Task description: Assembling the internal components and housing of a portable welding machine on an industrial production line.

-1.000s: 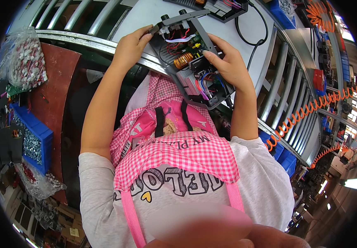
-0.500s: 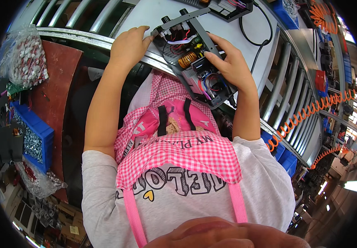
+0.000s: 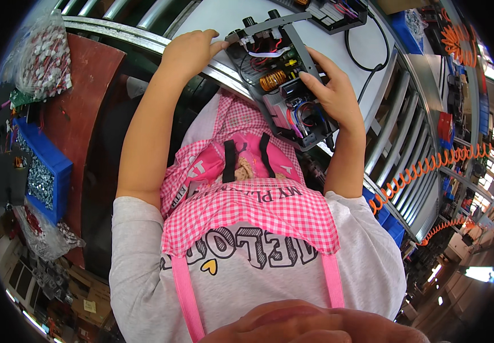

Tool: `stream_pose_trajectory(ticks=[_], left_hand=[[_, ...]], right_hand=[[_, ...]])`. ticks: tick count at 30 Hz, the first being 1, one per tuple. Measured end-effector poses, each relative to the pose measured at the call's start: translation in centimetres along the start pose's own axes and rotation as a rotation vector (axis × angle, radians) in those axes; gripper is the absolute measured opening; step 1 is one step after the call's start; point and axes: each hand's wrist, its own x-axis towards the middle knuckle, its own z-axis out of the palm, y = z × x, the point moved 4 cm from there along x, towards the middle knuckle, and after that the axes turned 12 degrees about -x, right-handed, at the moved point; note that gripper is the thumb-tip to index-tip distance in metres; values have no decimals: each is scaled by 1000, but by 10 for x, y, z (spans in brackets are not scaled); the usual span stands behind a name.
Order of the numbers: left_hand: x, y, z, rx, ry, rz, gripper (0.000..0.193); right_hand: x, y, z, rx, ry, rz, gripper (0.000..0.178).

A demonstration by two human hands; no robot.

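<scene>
An uncovered dark metal electronics chassis [image 3: 292, 123] sits tilted at the near edge of the white worktop and overhangs it. Inside show a copper-wound coil [image 3: 272, 80], coloured wires, black components and a grey crossbar. My right hand [image 3: 338, 94] grips the chassis's right side, thumb on top over the frame and fingers along the outer edge. At the far left corner of the chassis is my left hand [image 3: 190, 54]; one fingertip touches that corner and another finger stands apart from it. The undersides of both hands are hidden.
A second open chassis [image 3: 338, 14] with a black cable [image 3: 385, 54] lies farther back on the worktop [image 3: 201, 20]. Metal rollers [image 3: 398, 123] flank it. At left are a blue bin of small metal parts [image 3: 61, 171] and a bag of connectors [image 3: 47, 63]. Orange coiled hoses [image 3: 418, 174] hang at right.
The whole view has shifted slightly, so the chassis and both hands appear a little farther right. Both hands keep nearly the same placement on the chassis.
</scene>
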Motion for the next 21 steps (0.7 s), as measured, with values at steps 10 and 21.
stream_pose_trajectory(ticks=[10,21], left_hand=[[-13,29,-30,-346,-461,85,32],[-34,61,12,-309,-579,99,77]], right_hand=[[0,4,2,33,3,9,56],[1,-1,2,80,-22,38,56]])
